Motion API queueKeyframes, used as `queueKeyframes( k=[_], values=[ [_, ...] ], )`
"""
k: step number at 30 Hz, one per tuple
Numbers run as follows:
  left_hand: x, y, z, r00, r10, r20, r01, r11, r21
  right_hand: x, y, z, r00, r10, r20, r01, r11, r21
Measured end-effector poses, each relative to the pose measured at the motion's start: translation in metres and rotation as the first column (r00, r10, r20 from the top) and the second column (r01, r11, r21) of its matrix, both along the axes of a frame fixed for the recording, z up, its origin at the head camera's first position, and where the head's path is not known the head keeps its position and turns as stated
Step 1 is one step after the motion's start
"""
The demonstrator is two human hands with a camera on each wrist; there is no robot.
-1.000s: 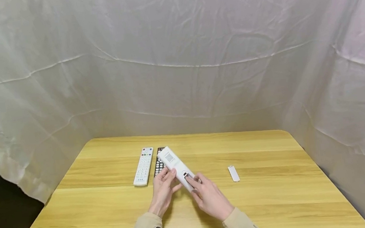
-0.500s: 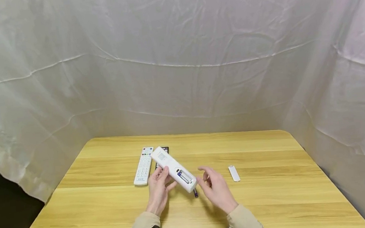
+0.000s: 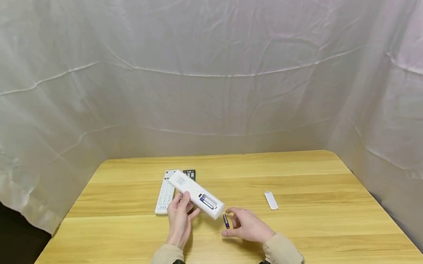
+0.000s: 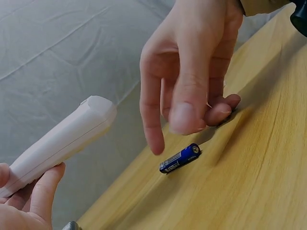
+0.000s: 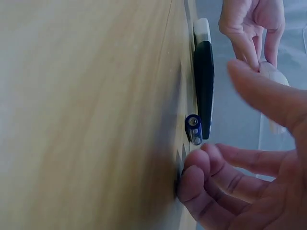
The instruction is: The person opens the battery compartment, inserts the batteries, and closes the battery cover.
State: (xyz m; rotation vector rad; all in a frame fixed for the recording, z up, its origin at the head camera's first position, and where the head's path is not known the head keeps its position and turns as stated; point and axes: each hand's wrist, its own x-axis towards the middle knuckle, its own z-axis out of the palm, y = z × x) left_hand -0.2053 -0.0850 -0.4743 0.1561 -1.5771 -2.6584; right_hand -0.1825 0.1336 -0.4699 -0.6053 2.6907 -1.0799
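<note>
My left hand point(image 3: 180, 221) grips a white remote control point(image 3: 192, 190) in the air, its back facing up and the battery compartment uncovered. Inside the compartment lies at least one blue-and-silver battery point(image 3: 208, 201); the head view is too small to tell if there is another. A loose blue battery point(image 4: 180, 159) lies on the table below the remote's near end. Around it, my right hand point(image 3: 246, 225) reaches with thumb and forefinger spread apart. In the right wrist view the loose battery point(image 5: 194, 129) sits just beyond my fingertips, with a gap between.
Another white remote point(image 3: 163, 199) lies face up on the left, and a black remote point(image 3: 190, 173) beside it is partly hidden by the held one. To the right is a small white battery cover point(image 3: 270, 200). Grey curtains point(image 3: 208, 98) surround the wooden table point(image 3: 321, 215).
My right hand's fingers have left the remote's compartment and come down beside the loose battery. My left hand has shifted the remote slightly left, and the battery on the table has come into view.
</note>
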Motion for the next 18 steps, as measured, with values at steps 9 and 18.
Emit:
queueKeyframes(
  k=[9,18],
  values=[
    [0.001,0.002,0.000,1.000,-0.002,0.014,0.002,1.000,0.001,-0.001,-0.009,0.004,1.000,0.008,-0.024,-0.006,0.997,0.074],
    [0.002,0.002,-0.002,1.000,-0.005,0.005,0.005,1.000,0.011,-0.008,-0.015,0.001,0.998,-0.002,-0.070,0.010,0.994,0.112]
  ],
)
